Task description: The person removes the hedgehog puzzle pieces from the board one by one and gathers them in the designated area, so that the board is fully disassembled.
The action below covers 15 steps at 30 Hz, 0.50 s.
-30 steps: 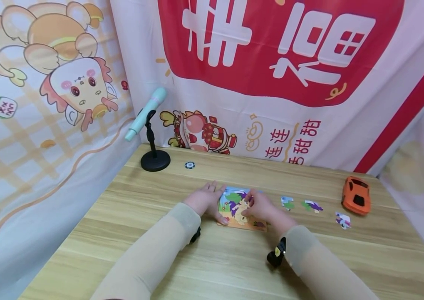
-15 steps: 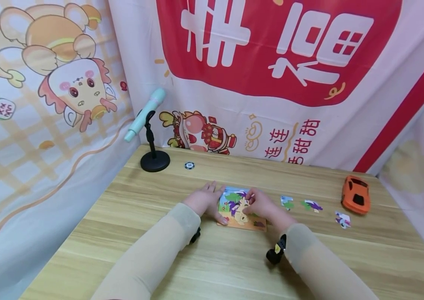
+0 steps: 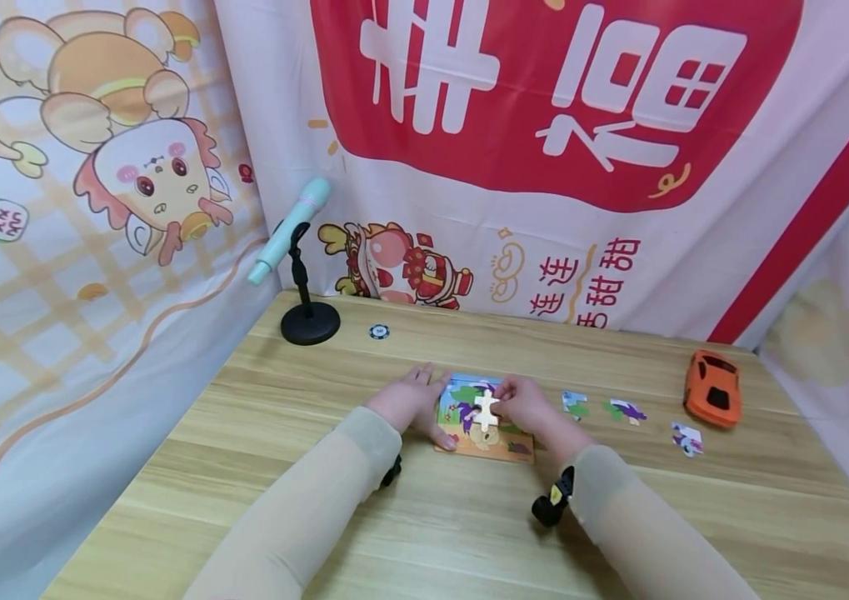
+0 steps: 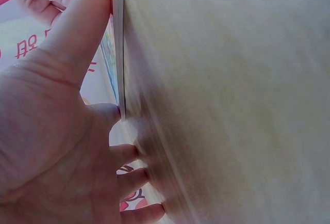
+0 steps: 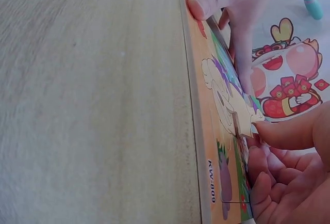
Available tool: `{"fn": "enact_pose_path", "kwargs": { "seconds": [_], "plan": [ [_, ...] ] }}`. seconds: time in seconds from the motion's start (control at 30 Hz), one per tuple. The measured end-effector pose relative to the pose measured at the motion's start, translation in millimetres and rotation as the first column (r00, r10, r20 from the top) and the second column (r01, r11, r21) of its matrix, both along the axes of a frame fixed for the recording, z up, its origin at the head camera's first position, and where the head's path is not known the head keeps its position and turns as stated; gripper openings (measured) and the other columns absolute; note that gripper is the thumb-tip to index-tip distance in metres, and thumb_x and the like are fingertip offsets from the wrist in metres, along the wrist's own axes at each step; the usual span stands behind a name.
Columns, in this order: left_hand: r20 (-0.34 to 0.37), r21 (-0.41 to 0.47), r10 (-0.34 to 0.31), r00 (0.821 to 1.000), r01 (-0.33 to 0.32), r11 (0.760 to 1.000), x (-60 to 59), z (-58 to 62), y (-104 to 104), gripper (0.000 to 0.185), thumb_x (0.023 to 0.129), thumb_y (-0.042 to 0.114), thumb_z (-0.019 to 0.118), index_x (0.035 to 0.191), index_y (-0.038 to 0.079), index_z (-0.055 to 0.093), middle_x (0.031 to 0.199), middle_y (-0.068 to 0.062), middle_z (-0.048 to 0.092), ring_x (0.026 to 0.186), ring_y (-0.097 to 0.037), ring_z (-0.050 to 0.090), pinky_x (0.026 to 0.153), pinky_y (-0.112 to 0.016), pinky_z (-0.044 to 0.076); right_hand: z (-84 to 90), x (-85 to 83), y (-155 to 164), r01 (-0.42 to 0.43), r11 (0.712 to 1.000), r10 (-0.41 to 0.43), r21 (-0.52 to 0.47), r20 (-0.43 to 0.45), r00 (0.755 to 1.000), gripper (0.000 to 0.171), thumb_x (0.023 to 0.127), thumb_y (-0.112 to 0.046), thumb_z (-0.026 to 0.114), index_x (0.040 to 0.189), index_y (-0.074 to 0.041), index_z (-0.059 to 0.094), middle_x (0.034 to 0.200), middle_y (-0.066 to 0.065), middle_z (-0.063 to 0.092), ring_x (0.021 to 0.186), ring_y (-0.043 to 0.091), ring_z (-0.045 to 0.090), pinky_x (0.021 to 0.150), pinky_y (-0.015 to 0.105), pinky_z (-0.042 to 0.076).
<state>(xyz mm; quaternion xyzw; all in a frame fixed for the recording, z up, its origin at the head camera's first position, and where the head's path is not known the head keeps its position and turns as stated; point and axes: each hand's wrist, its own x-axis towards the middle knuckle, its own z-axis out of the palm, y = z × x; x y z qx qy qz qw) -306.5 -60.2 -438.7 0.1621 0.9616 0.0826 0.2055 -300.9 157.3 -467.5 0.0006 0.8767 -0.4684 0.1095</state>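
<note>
A colourful jigsaw puzzle board (image 3: 497, 448) lies flat on the table, with an orange lower strip and blue and green above. My left hand (image 3: 411, 403) rests along its left side, fingers spread and thumb on the lower left corner. In the left wrist view, the thumb and index finger of the left hand (image 4: 56, 131) straddle the board's edge (image 4: 121, 53). Between thumb and fingers, my right hand (image 3: 525, 407) pinches a pale puzzle piece (image 3: 486, 412) over the middle of the board. In the right wrist view this puzzle piece (image 5: 246, 114) stands tilted, just above the printed picture.
Three loose puzzle pieces (image 3: 576, 405) lie in a row right of the board. Beyond them sits an orange toy car (image 3: 713, 390). At the back left stands a black microphone stand (image 3: 309, 323) with a mint microphone (image 3: 291, 229), beside a poker chip (image 3: 379, 332). Printed cloth (image 3: 514, 250) hangs behind.
The piece under my right fingers has come up from the board and tilted, and now shows a pale surface. My right hand has shifted slightly; the left has stayed put.
</note>
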Motion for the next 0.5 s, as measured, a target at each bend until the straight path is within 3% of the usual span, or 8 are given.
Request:
{"fn": "enact_pose_path", "kwargs": {
  "seconds": [0.37, 0.5],
  "plan": [
    [0.001, -0.004, 0.011, 1.000, -0.011, 1.000, -0.9, -1.0, 0, 0.130, 0.057, 0.074, 0.078, 0.160, 0.026, 0.015, 0.165, -0.012, 0.005, 0.149, -0.034, 0.007, 0.117, -0.052, 0.017, 0.8, -2.0, 12, 0.034, 0.987, -0.028, -0.157, 0.041, 0.999, 0.010, 0.096, -0.004, 0.062, 0.100, 0.005, 0.059, 0.088, 0.012, 0.068, 0.071, 0.022, 0.059, 0.063, 0.032, 0.050],
    [0.016, -0.023, 0.015, 1.000, -0.015, 1.000, -7.7, -9.1, 1, 0.135, 0.052, 0.079, 0.076, 0.160, 0.028, 0.012, 0.165, -0.010, 0.003, 0.149, -0.032, 0.005, 0.117, -0.052, 0.015, 5.9, 0.4, 23, 0.070, 0.976, -0.060, -0.207, 0.053, 0.997, 0.012, 0.095, -0.005, 0.064, 0.102, 0.003, 0.059, 0.090, 0.011, 0.070, 0.072, 0.021, 0.058, 0.064, 0.032, 0.049]
  ]
}}
